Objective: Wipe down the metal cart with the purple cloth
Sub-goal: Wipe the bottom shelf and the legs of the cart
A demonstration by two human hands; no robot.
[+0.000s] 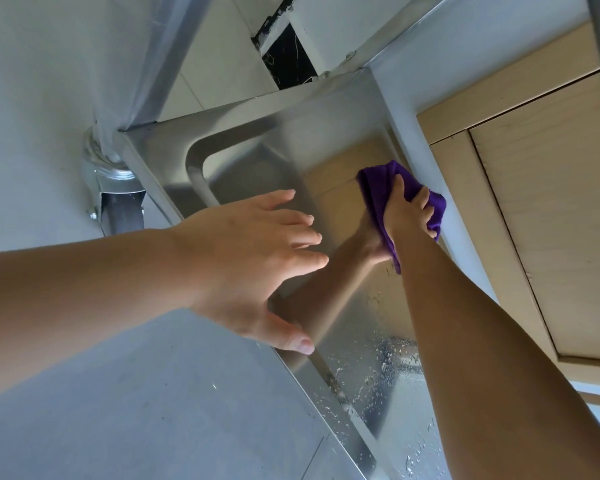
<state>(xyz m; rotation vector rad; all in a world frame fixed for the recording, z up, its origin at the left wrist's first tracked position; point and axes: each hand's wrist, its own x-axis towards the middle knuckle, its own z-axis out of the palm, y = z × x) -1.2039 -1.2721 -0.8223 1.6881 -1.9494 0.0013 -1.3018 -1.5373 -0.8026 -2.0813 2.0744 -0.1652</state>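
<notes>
I see the metal cart [257, 147] from a steep angle: its shelf is a brushed stainless tray with a raised rim and rounded inner corners, shiny enough to mirror my forearm and the pale wood-grain panels [541, 202] beside it. Water droplets [388, 372] bead on the near part of the shelf and along its edge. My right hand [407, 209] clutches the purple cloth [378, 192], a soft, bunched fabric, and presses it on the shelf surface close to the far rim. My left hand [257, 258] is unclenched, fingers spread and grasping nothing, with its thumb over the shelf's near edge. A grey caster wheel [123, 209] in a bright metal bracket shows at the cart's corner. I can read no label or writing anywhere.
</notes>
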